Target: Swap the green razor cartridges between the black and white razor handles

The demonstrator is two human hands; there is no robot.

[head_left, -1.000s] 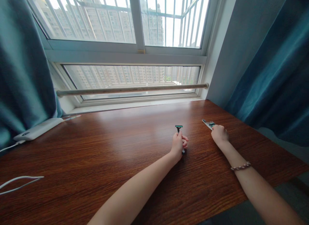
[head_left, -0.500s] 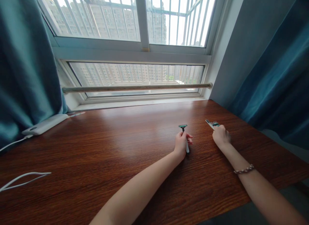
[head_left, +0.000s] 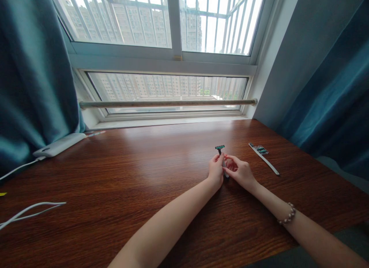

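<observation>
A razor (head_left: pixel 220 149) with a green head and pale handle lies on the wooden desk (head_left: pixel 129 176), head pointing toward the window. My left hand (head_left: pixel 216 170) is closed around its handle. My right hand (head_left: pixel 241 171) has come beside it, fingertips pinching the same handle from the right. To the right of both hands a narrow white strip holding green blade cartridges (head_left: pixel 263 156) lies alone on the desk.
A white power bank (head_left: pixel 59 144) with a cable sits at the back left by a teal curtain (head_left: pixel 31 76). Loose white cable (head_left: pixel 31 210) lies at the near left. A rail (head_left: pixel 167 103) runs along the window. Another curtain (head_left: pixel 337 91) hangs on the right.
My right hand let go of the cartridge strip and moved left to the razor handle. The left hand kept its hold on the razor. The view shifted slightly left.
</observation>
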